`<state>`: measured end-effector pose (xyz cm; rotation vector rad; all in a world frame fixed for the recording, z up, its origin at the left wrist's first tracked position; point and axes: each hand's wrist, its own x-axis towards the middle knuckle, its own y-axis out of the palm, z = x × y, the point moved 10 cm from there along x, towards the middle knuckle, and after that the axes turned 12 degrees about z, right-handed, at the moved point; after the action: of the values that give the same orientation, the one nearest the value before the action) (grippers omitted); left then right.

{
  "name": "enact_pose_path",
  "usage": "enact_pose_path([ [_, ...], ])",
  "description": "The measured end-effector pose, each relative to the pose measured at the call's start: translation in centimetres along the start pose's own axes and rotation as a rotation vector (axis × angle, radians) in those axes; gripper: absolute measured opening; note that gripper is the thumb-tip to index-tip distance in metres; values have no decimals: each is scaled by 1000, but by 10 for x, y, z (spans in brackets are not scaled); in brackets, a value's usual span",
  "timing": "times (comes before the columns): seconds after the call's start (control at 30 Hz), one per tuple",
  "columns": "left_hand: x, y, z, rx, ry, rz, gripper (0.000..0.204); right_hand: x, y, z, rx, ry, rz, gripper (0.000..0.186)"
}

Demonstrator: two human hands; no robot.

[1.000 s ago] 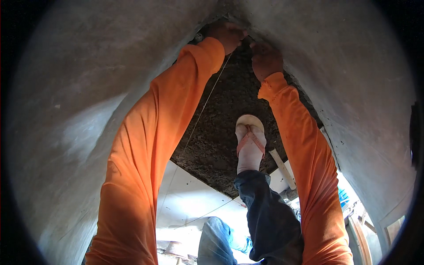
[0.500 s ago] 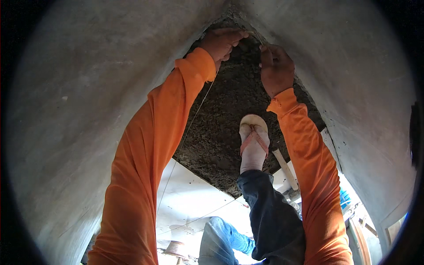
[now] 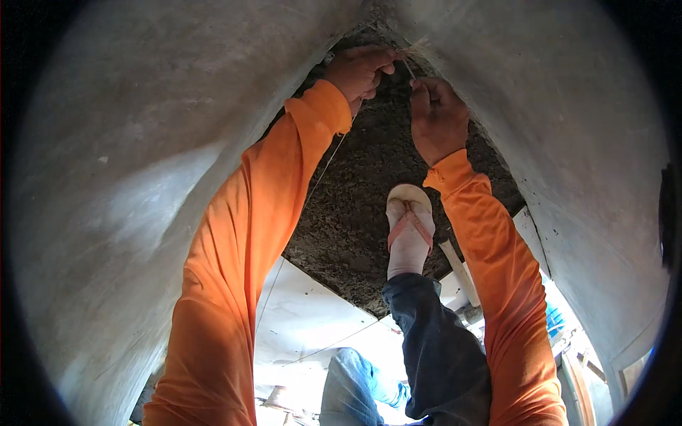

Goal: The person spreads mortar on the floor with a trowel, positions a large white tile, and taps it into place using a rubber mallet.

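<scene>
In the corner between two walls, my left hand (image 3: 361, 71) pinches a thin string (image 3: 328, 162), whose pale frayed end (image 3: 418, 47) sticks out past the fingertips toward the right wall. From that hand the string runs down past my orange sleeve toward the tiles. Close by on the right, my right hand (image 3: 438, 121) is closed, thumb against fingers, on a thin strand that slants up to the left fingertips. Whether that strand is part of the same string I cannot tell. Both hands are above dark, rough mortar (image 3: 348, 213).
Bare grey walls rise on the left (image 3: 106, 213) and right (image 3: 568, 142). My sandalled foot (image 3: 409, 224) stands on the mortar. A wooden-handled hammer (image 3: 460, 273) lies right of it, partly behind my sleeve. White tiles (image 3: 305, 302) border the mortar; a blue object (image 3: 554, 319) is behind at lower right.
My right hand has drawn slightly down and left, away from the wall. The string's frayed end now shows beyond my left fingers. A bright light patch has appeared on the left wall.
</scene>
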<state>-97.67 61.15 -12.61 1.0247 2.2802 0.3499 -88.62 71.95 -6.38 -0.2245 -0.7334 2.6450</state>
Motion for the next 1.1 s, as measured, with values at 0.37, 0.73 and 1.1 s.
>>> enact_pose_path([
  [0.37, -3, -6, 5, 48, -28, -16, 23, 3, 4, 1, -31, 51, 6, 18],
  [0.73, -8, -6, 7, 104, 4, -13, 27, 1, 5, 3, -44, 57, 74, 21],
  [1.1, -3, -12, 19, 55, -65, 11, 23, -6, 0, 37, -238, -252, 32, 13],
])
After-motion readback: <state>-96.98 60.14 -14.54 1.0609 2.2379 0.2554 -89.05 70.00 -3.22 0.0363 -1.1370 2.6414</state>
